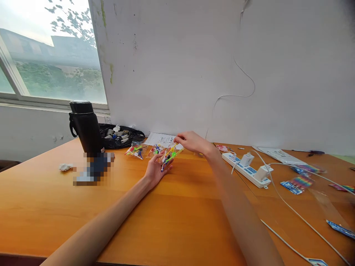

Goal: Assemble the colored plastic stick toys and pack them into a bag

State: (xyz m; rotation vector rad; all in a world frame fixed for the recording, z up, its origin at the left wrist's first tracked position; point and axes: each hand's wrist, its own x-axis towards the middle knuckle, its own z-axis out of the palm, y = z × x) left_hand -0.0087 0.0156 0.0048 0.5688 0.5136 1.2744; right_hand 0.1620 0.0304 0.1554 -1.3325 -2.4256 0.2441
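My left hand (154, 171) rests palm up just above the wooden table, its fingers around the lower part of a clear plastic bag of small colourful plastic pieces (170, 155). Yellow, green, red and blue parts show through the film; their exact kind is too small to tell. From above, my right hand (192, 142) pinches the bag's upper end between thumb and fingers. Two similar bags lie just to the left: one bag (135, 150) near the black sack and another bag (155, 149) beside my left hand. A further small bag lies partly hidden behind my right wrist.
A black flask (86, 129) stands at left near a pixelated object (95, 170) and a crumpled tissue (66, 167). Behind are a black rubbish bag (138, 133) and written paper (158, 139). At right lie a power strip (244, 170), white cables and rainbow-coloured packs (301, 183).
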